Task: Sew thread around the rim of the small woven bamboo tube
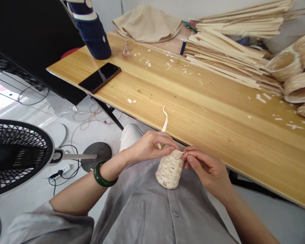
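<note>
A small woven basket (169,171) of pale wood strips rests against the grey shirt over my lap, its rim tilted toward the table. My left hand (152,145) grips that rim from the left, thumb and fingers pressed together there. On the right side of the rim, my right hand (208,166) pinches a thin thread (178,157), which makes a small loop over the weave. Whether a needle sits between those fingertips is too small to tell. A narrow pale strip (165,118) sticks up past my left fingers onto the table edge.
On the wooden table (147,81) lie a phone (100,78), a dark blue bottle (95,37) and pale scraps. Wood strips (226,57), beige cloth (147,23) and several woven baskets (284,64) stand behind. A fan (17,157) stands at the left, with cables on the floor.
</note>
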The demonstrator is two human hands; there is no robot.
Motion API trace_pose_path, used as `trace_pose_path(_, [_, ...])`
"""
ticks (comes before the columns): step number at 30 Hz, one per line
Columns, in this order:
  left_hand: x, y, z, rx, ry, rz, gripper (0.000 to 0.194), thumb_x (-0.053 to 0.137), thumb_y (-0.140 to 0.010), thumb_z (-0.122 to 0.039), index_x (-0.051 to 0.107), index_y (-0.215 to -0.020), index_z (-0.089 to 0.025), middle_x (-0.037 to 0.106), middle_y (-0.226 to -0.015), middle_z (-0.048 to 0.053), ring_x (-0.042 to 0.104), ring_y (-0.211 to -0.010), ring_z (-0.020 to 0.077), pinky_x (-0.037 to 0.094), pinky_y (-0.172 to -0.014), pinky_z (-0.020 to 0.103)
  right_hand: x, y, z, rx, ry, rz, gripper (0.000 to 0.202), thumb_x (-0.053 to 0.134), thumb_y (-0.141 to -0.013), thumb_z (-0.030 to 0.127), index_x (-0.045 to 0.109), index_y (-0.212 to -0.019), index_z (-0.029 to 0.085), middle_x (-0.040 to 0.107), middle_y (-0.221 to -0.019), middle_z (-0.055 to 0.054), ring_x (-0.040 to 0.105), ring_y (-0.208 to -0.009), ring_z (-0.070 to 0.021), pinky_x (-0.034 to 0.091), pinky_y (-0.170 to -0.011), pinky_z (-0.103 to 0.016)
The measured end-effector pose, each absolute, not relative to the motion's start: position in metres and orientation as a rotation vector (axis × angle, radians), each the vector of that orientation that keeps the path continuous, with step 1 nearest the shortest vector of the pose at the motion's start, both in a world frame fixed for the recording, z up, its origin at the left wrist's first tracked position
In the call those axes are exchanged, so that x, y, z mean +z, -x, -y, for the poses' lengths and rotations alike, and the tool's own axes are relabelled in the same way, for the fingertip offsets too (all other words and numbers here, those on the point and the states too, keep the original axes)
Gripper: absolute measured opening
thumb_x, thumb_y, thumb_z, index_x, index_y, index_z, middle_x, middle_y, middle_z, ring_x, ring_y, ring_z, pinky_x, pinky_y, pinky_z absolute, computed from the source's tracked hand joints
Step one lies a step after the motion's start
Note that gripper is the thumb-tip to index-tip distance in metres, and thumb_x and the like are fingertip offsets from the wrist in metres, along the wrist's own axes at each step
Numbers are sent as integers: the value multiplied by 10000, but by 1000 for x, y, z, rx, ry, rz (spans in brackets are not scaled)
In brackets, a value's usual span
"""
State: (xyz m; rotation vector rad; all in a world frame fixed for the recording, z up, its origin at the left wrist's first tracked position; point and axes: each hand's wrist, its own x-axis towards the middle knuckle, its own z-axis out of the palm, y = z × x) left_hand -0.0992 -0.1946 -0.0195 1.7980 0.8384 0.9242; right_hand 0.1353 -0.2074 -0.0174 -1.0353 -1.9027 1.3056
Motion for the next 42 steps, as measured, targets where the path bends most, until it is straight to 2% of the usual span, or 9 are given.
trace_pose_path(12, [-29, 100, 200, 1030, -1779, -850, 191, 605, -924, -222, 766, -1005, -158, 746, -948, 100, 684, -851, 167, 531, -761, 273, -18, -133, 207, 1324, 1023, 1903, 185, 516, -995, 227, 685, -925, 196, 624, -1025, -60, 616, -739, -114, 516, -662, -254])
trace_pose_path(16, [-25, 94, 202, 964, -1508, -953, 231, 599, -928, -281, 780, -881, -146, 726, -844, 71, 653, -783, 147, 503, -709, 248, -18, -132, 207, 1313, 1006, 1914, 177, 518, -993, 217, 679, -924, 196, 630, -1019, -61, 619, -750, -117, 518, -661, -249])
trace_pose_path(20, [-24, 86, 201, 906, -1200, -1013, 191, 693, -854, -290, 747, -762, -131, 708, -751, 31, 622, -719, 118, 481, -669, 213, -15, -130, 207, 1296, 983, 1923, 181, 515, -993, 213, 677, -914, 198, 631, -1001, -58, 614, -739, -110, 514, -638, -234])
trace_pose_path(26, [-20, 83, 200, 800, -1045, -978, 170, 722, -811, -280, 720, -766, -116, 697, -731, 17, 604, -697, 103, 475, -665, 208, -16, -131, 207, 1279, 1002, 1933, 182, 514, -993, 208, 677, -912, 200, 637, -1002, -57, 628, -782, -120, 520, -652, -231])
trace_pose_path(32, [-16, 82, 200, 754, -1067, -1053, 126, 713, -783, -232, 711, -767, -107, 690, -743, 26, 595, -705, 108, 471, -675, 220, -18, -131, 208, 1242, 987, 1931, 180, 518, -988, 197, 687, -926, 214, 645, -1003, -50, 629, -734, -103, 537, -626, -211])
trace_pose_path(36, [-20, 81, 202, 798, -1078, -1116, 119, 692, -782, -227, 700, -761, -110, 680, -741, 25, 587, -691, 105, 463, -650, 217, -17, -132, 210, 1126, 1061, 1920, 182, 543, -976, 215, 724, -984, 229, 634, -1155, -70, 655, -809, -126, 577, -708, -247])
trace_pose_path(38, [-21, 82, 202, 799, -1091, -1134, 118, 683, -783, -231, 697, -754, -118, 681, -738, 23, 584, -680, 104, 462, -636, 215, -14, -135, 210, 1054, 1165, 1915, 201, 538, -981, 246, 729, -1044, 243, 652, -1132, -70, 644, -743, -119, 561, -611, -228])
trace_pose_path(40, [-22, 83, 203, 796, -1121, -1161, 121, 679, -782, -241, 695, -741, -129, 684, -735, 21, 583, -669, 105, 463, -621, 215, -10, -140, 211, 1021, 1267, 1952, 232, 511, -995, 287, 712, -1104, 249, 690, -977, -57, 615, -637, -116, 488, -465, -208])
trace_pose_path(42, [-23, 83, 204, 801, -1158, -1192, 125, 677, -780, -254, 695, -731, -140, 687, -733, 20, 582, -663, 109, 466, -611, 217, -3, -145, 212, 985, 1364, 2005, 275, 490, -1002, 334, 665, -1195, 246, 711, -877, -50, 626, -610, -136, 473, -441, -224])
